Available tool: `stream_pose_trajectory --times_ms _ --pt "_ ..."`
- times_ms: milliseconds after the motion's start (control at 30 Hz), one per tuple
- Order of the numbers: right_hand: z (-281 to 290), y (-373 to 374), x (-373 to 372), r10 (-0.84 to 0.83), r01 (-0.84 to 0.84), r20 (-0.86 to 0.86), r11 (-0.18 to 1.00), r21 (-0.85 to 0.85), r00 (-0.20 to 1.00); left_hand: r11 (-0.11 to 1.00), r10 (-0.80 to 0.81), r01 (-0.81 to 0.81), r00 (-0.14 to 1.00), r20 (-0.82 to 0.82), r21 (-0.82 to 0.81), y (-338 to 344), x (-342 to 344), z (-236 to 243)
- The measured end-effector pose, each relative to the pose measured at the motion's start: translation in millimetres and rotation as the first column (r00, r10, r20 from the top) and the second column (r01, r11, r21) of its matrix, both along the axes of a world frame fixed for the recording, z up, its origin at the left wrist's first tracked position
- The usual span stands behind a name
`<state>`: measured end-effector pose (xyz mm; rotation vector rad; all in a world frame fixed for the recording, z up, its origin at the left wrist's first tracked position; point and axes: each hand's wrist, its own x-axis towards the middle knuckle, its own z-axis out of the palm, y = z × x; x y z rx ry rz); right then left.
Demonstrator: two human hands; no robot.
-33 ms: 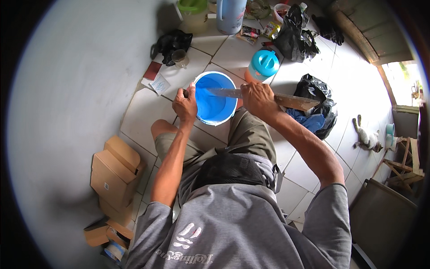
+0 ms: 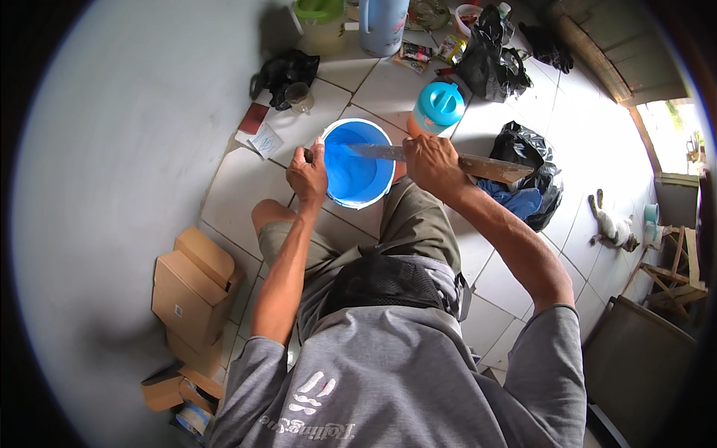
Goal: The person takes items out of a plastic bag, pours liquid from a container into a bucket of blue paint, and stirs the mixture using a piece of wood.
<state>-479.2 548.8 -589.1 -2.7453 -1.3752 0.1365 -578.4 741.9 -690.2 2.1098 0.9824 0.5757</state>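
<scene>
Gripping bucket (image 2: 358, 164) rim: left hand (image 2: 310, 175). Right hand (image 2: 429, 160) clenched on stick (image 2: 448, 159), tip inside bucket.

You have a round bucket (image 2: 357, 164) on the pale tiled floor just ahead of your knees, upright, white at the rim and filled with bright blue liquid, streaked paler toward the upper right. Your left hand (image 2: 310, 173) grips its near-left rim. A long flat wooden stick (image 2: 489, 166) lies nearly level across the bucket's top, its far end smeared blue-grey and dipped over the liquid, its bare brown end jutting out to your right. Your right hand (image 2: 427, 160) is closed around its middle.
</scene>
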Motion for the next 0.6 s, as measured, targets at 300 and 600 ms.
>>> stream_pose_trajectory --times_ms 300,600 --pt "-6 -26 -25 0.001 -0.009 -0.175 0.999 -0.046 0.985 1.0 -0.005 0.005 1.0 0.015 0.005 -7 2 8" --pt "-4 -1 -20 -0.038 0.036 -0.084 0.999 -0.03 0.996 0.997 -0.028 0.025 0.999 0.037 0.069 1 -1 0"
